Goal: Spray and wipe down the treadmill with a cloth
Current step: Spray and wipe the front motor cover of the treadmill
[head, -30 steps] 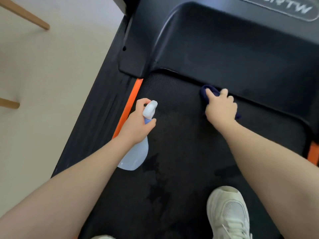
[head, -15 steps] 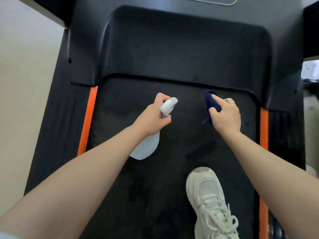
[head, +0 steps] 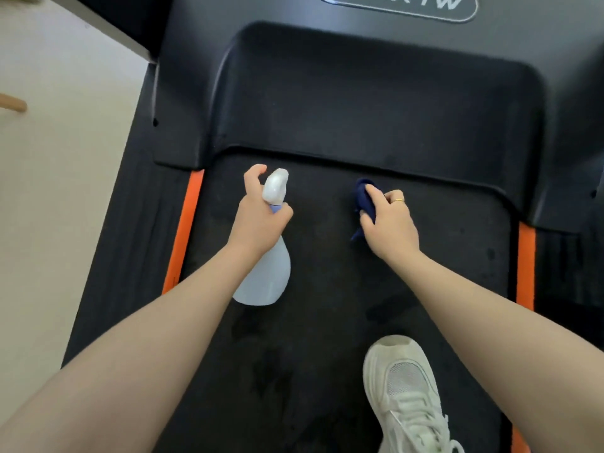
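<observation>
Looking down from the head view, the treadmill (head: pixel 327 322) is cut off at the lower frame edge, and its logo plate (head: pixel 402 6) is clipped at the top. The left hand (head: pixel 258 220) is wrapped round the neck of a pale spray bottle (head: pixel 264 273), whose trigger is hidden by the fingers. The right hand (head: pixel 390 223) is curled on a dark blue cloth (head: pixel 364 199), mostly covered, near the motor cover (head: pixel 376 103); contact with the belt cannot be told. A white shoe (head: pixel 405 393) is planted on the belt, cropped below. Orange strips (head: pixel 183 230) mark the belt's edges; open belt lies between the hands.
</observation>
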Demonstrator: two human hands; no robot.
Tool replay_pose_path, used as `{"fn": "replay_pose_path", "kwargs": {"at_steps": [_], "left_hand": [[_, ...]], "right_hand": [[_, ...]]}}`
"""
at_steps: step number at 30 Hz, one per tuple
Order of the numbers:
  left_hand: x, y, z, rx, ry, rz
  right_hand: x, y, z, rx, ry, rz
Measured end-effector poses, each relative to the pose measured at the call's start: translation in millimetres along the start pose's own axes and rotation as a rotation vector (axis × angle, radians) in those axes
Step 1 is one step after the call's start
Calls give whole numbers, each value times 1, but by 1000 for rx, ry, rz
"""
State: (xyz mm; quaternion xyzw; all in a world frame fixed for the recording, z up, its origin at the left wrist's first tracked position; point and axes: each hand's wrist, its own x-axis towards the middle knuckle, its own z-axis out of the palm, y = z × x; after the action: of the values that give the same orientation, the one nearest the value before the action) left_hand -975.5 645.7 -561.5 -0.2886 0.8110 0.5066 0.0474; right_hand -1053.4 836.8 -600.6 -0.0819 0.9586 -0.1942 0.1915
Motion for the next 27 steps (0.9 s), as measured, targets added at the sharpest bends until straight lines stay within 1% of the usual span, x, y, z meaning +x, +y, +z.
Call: {"fn": "replay_pose_path", "kwargs": {"at_steps": [3,5,6,8,9,10,13,14,15,17,18,21,22,23,25,27], "left_hand": [[6,-7,-15,-85,109,-13],[6,-11,-19,-97,169,2],[7,-12,-19,-93,186,12],[7,-12,-18,-82,187,32],[7,-12,-17,-74,180,45],[7,-12,-16,-62,170,62],[6,-12,-14,-21,122,97],[5,-13,-14,-12,116,98],[5,-13,-14,-4,117,98],[7,-13,-14,5,129,92],[9,-13,-14,10,142,81],[11,-11,-12,26,164,42],[11,-10,-10,32,153,42],[9,-9,-8,38,135,48],[6,-6,-5,69,108,66],[4,-5,-1,111,127,68]], "right_hand": [[22,-38,12,-258,-22,-79],[30,-64,23,-405,-45,-187],[31,-78,30,-441,-82,-283],[24,-101,50,-509,-180,-554],[23,-105,55,-555,-213,-639],[29,-106,52,-583,-195,-643],[54,-76,26,-646,-2,-408],[56,-63,21,-680,33,-358],[52,-54,18,-698,25,-320],[38,-60,27,-620,-24,-247],[31,-70,35,-575,-57,-274],[31,-83,48,-572,-159,-543],[37,-76,41,-572,-145,-554],[43,-61,32,-564,-108,-491],[45,-21,13,-540,-6,-281],[39,2,5,-519,23,-66]]}}
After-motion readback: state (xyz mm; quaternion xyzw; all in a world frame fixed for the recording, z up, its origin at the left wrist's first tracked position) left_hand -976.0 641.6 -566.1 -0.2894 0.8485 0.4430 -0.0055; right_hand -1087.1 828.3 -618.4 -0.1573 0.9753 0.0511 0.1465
